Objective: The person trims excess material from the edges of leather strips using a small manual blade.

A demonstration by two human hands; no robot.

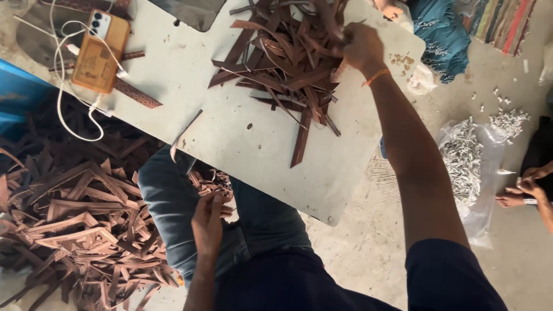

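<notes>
Right hand (360, 43) is up at the far side of the pale board (259, 144), fingers buried in the heap of brown strips (288, 63), closed around a few of them near the top edge of the pile. An orange thread sits on that wrist. The strips lie criss-crossed, long thin ones poking out towards the near edge, one dark strip (301, 141) trailing well clear of the heap.

Left hand (207, 222) is down by the knee, clenched on a small bundle of short brown pieces (213, 184) resting against the blue jeans (173, 201). Just left of it, on the floor, spreads a big mound of joined angle-shaped brown pieces (75, 219).

To do this picking well, I'd say: pull one strip out along its length rather than lifting it, since the pile is tangled and a sideways tug would likely drag neighbours off the board. Keep the bundle in the lower hand squared up so the ends stay level, and keep the grip firm, or the short pieces may fan out.

Off to the far left, a phone in a tan case (101, 52) lies on the board with a white cable (75, 115) looping off it. On the right, a clear bag of small pale metal bits (464, 161) sits on the concrete, with another person's hands (527, 187) beside it.
</notes>
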